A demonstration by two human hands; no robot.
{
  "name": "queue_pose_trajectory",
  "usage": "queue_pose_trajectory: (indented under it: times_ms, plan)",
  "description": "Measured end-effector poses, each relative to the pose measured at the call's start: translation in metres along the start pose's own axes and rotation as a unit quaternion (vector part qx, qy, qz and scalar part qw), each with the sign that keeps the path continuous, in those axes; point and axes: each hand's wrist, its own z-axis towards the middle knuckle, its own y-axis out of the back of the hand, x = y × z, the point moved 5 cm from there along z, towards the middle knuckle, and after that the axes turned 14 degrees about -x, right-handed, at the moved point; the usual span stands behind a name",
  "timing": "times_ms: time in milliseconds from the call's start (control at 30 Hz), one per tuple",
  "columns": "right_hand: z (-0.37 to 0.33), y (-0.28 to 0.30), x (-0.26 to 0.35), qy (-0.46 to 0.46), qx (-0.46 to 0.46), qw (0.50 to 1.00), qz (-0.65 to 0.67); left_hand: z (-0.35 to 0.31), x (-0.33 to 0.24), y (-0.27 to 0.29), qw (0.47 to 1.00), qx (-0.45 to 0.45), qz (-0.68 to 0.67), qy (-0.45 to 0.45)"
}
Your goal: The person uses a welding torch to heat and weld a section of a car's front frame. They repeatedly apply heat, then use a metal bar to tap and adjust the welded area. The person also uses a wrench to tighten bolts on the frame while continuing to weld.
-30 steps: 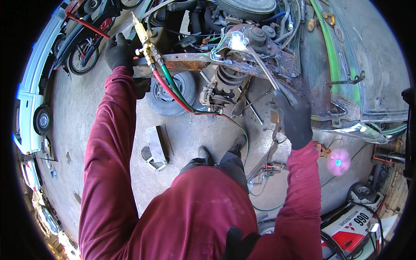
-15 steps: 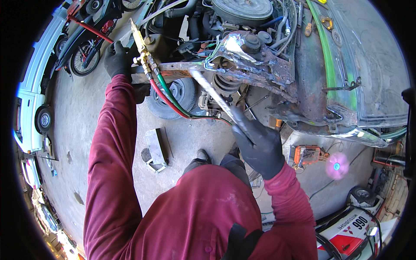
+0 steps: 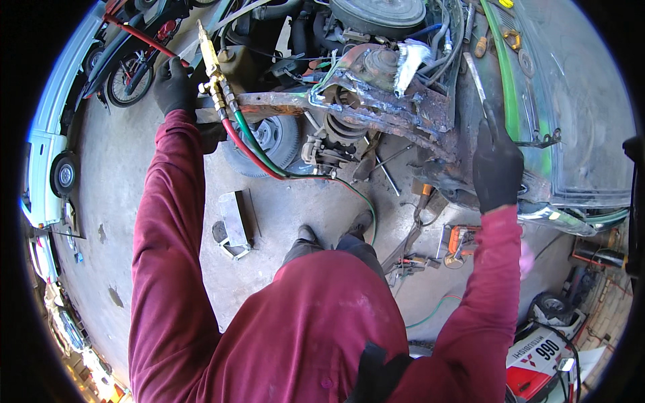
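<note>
My left hand [image 3: 175,87], in a black glove, is raised with fingers curled by the end of a red bar [image 3: 144,46]; what they close on is hidden. Just right of it, a brass gas torch [image 3: 211,64] with red and green hoses stands upright against the car's front rail [image 3: 262,104]. My gloved right hand [image 3: 497,168] grips a long, narrow metal bar tool [image 3: 478,77], pointing up beside the green-edged fender. Between the hands is the rusty, jagged-edged strut tower [image 3: 376,77]. A bright whitish piece [image 3: 411,66] stands on its right side.
A coil spring [image 3: 346,127] and wheel [image 3: 269,141] sit under the rail. A grey metal box [image 3: 233,218] lies on the floor, left of my feet. Several hand tools lie on the fender, including a screwdriver [image 3: 481,46]. Hoses trail across the floor. A motorbike [image 3: 131,80] stands far left.
My right hand has swung right and up with the bar tool, from before the rail to the fender. The whitish piece has shifted right on the strut tower. My left hand stays near the torch.
</note>
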Motion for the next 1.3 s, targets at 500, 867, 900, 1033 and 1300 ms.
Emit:
queue_pose_trajectory:
  times_ms: [500,867,900,1033,1300]
  plan:
    - [-0.049,-0.006,0.094,0.389,0.029,0.921,0.023,-0.003,-0.011,0.005,0.999,-0.007,0.023,-0.041]
    - [-0.063,-0.015,0.057,0.388,0.106,0.915,0.024,-0.001,-0.002,0.003,1.0,-0.014,0.019,-0.001]
    - [-0.057,-0.02,0.053,0.351,0.095,0.931,-0.009,-0.004,0.002,0.001,1.0,-0.009,0.022,-0.011]
    - [-0.049,-0.015,0.059,0.26,0.062,0.96,-0.085,0.001,0.004,-0.001,0.998,-0.022,0.03,-0.052]
    - [-0.041,-0.027,0.053,0.333,0.153,0.924,-0.112,-0.001,-0.002,0.005,0.999,-0.032,0.019,-0.035]
